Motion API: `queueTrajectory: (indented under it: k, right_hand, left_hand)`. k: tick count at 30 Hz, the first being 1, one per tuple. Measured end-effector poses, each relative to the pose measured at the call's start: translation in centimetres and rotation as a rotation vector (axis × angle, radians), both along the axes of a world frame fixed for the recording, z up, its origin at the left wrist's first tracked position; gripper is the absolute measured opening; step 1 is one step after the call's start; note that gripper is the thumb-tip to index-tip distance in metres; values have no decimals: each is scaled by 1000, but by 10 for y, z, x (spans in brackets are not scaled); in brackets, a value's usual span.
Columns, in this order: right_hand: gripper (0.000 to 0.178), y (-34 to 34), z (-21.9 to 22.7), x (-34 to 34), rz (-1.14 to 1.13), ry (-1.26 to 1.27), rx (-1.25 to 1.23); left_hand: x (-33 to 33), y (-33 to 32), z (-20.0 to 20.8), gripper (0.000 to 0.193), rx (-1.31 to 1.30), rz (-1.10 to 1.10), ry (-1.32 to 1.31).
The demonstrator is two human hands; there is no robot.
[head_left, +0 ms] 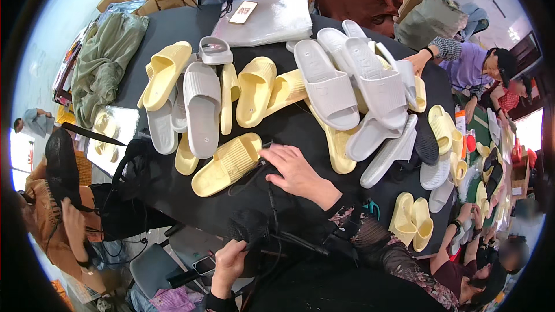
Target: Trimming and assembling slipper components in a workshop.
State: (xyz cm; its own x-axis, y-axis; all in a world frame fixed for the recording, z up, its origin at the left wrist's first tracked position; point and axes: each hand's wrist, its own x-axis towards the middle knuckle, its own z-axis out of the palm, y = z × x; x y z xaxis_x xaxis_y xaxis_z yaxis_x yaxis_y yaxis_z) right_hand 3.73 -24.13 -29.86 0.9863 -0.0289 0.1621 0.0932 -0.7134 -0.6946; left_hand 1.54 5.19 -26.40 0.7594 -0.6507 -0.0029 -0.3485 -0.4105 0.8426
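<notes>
Right hand (299, 174) spreads loosely beside the yellow slipper (226, 165); below it, left hand (229, 263) grips black mesh (247, 226). The slipper looks light, pliant, graspable by its strap (240, 154).

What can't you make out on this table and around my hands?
All in the head view:
Right hand: fingertips blurred, apparently by motion; contact with the nearest yellow slipper is unclear.
Left hand: its curled fingers hide whether it grips the black mesh item.
Lower yellow slipper: partly covered by the grey slipper above.
</notes>
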Motion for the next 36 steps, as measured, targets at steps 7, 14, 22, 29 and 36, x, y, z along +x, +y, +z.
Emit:
queueTrajectory:
  k: [7,14,22,29,36]
  right_hand:
    - [19,-40,24,-31,-392,206,1002]
    - [28,-71,116,-129,-242,-276,1365]
    - [31,-72,174,-236,96,-626,1213]
    - [36,-64,202,-307,-43,-915,1048]
    - [42,-60,209,-355,-321,-1067,964]
  left_hand:
    - [7,10,0,19,63,194,11]
    - [25,0,-22,13,-30,286,-19]
    - [39,-34,-27,10,-52,166,13]
    - [49,-62,-38,13,7,72,58]
    - [63,-78,-78,17,30,-19,81]
